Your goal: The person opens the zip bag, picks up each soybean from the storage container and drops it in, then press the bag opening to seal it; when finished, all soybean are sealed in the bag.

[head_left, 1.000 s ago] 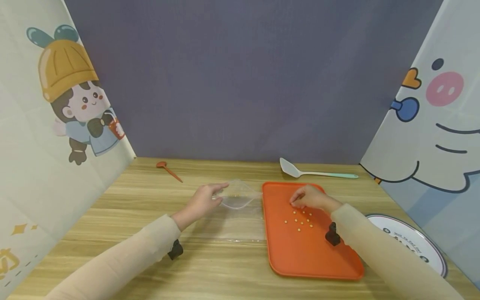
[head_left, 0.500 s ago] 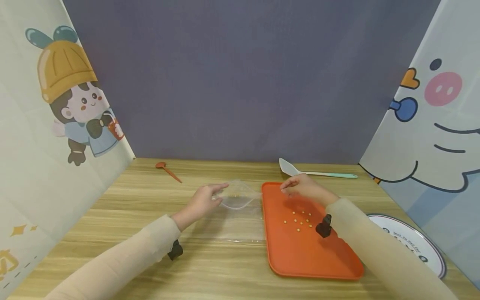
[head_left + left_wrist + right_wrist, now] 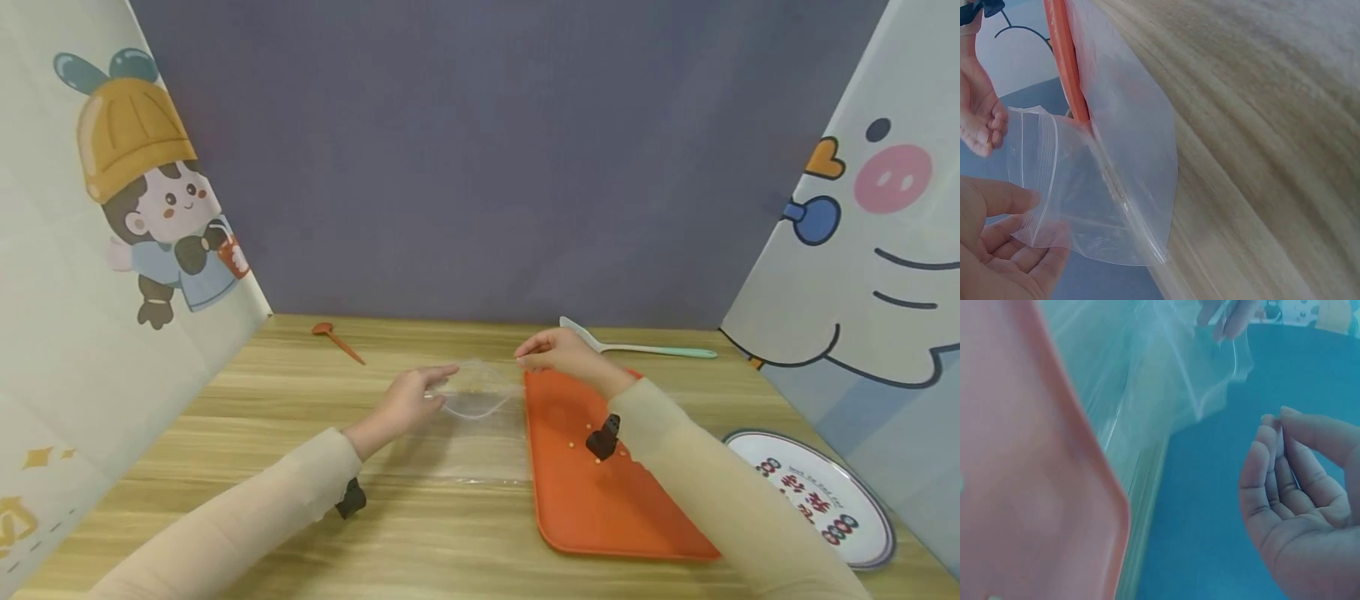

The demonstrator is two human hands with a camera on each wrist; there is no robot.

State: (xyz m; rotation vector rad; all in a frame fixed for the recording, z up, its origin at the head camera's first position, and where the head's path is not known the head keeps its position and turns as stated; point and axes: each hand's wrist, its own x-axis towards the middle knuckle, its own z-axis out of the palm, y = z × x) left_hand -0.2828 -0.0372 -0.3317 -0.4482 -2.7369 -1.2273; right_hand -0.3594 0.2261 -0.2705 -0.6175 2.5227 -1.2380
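My left hand [image 3: 405, 407] holds the rim of a clear zip bag [image 3: 1082, 187] between thumb and fingers, and the bag's mouth gapes toward the back. A few small yellow beans [image 3: 474, 389] show inside it. Just right of the mouth and slightly above it, my right hand [image 3: 566, 358] pinches a tiny yellowish bean [image 3: 988, 145] at its fingertips; the fingers mostly hide it. Below the right forearm lies an orange tray [image 3: 558, 508], bearing several loose yellow beans [image 3: 572, 445], partly covered by the wrist camera and sleeve.
A white spatula with a mint handle [image 3: 660, 351] lies behind the tray. The small reddish-brown spoon [image 3: 341, 342] is at the back left. On the right, an oval white plate [image 3: 862, 521] with printed marks sits partly under the right sleeve. A dark backdrop [image 3: 450, 167] closes off the back.
My right hand has lifted from the beans on the tray and moved left and back to beside the bag's mouth. The left hand has stayed in place holding the bag.
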